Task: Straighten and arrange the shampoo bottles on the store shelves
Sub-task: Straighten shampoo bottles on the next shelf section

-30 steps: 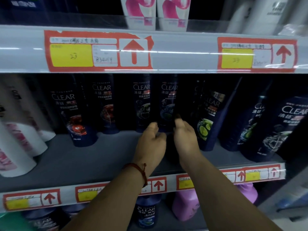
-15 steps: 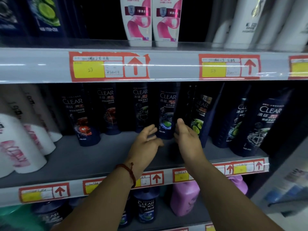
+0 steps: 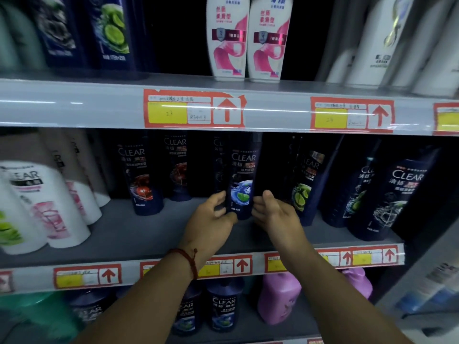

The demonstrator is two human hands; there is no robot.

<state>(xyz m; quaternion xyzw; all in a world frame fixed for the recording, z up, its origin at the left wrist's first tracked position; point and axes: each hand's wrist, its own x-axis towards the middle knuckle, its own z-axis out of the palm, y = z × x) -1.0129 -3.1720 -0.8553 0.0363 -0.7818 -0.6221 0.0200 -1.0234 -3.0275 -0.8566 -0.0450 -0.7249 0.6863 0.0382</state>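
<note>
A dark blue CLEAR shampoo bottle [image 3: 242,180] with a lime picture stands upright on the middle shelf [image 3: 129,234]. My left hand [image 3: 211,219] grips its lower left side and my right hand [image 3: 275,214] its lower right side. Other dark CLEAR bottles stand in the same row: one with a red picture [image 3: 139,180] to the left, a leaning lime one [image 3: 305,184] just right of my right hand, and a tilted one [image 3: 395,197] at the far right.
White and pink bottles [image 3: 47,202] lean at the shelf's left end. The upper shelf carries two white-pink bottles [image 3: 246,38], dark bottles at left, white ones at right. Below stand dark CLEAR bottles [image 3: 222,309] and purple jugs [image 3: 279,296]. Price rails [image 3: 74,108] front each shelf.
Both hands have closed onto the lime-picture bottle, which now stands forward of its row between them. The camera has tilted up, showing more of the upper shelf.
</note>
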